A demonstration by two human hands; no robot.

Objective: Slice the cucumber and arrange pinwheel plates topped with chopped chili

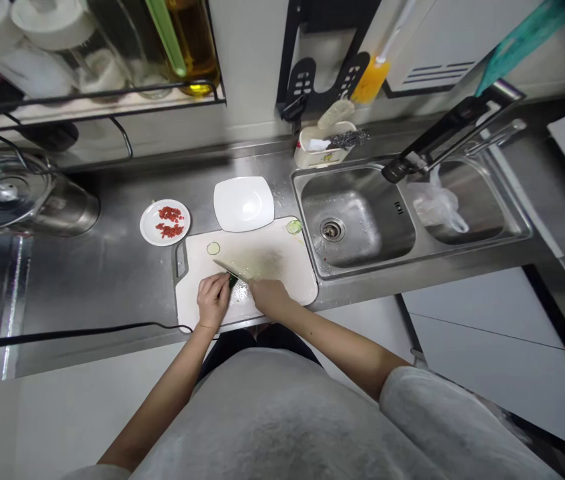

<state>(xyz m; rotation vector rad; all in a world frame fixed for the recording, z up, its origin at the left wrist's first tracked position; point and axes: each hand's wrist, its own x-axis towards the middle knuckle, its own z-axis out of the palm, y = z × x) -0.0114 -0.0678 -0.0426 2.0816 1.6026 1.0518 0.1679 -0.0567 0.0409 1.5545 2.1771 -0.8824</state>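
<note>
My left hand (213,299) is closed over a dark green piece of cucumber (233,281), pressing it on the white cutting board (193,263). Most of that piece is hidden under the fingers. My right hand (269,297) grips a kitchen knife (239,273), its handle covered by the fist. The blade points up and left, lying against the cucumber close to my left fingertips. One pale round slice (213,248) lies on the board's upper left. A green-rimmed cucumber piece (294,227) sits at its upper right corner. Wet patches glisten between my hands.
Behind the board stands a white square dish (243,200). A small white plate (150,223) with red chopped bits is left of it. To the right is a double steel sink (357,227) with a plastic bag (437,203). A black cable (87,331) crosses the counter at left.
</note>
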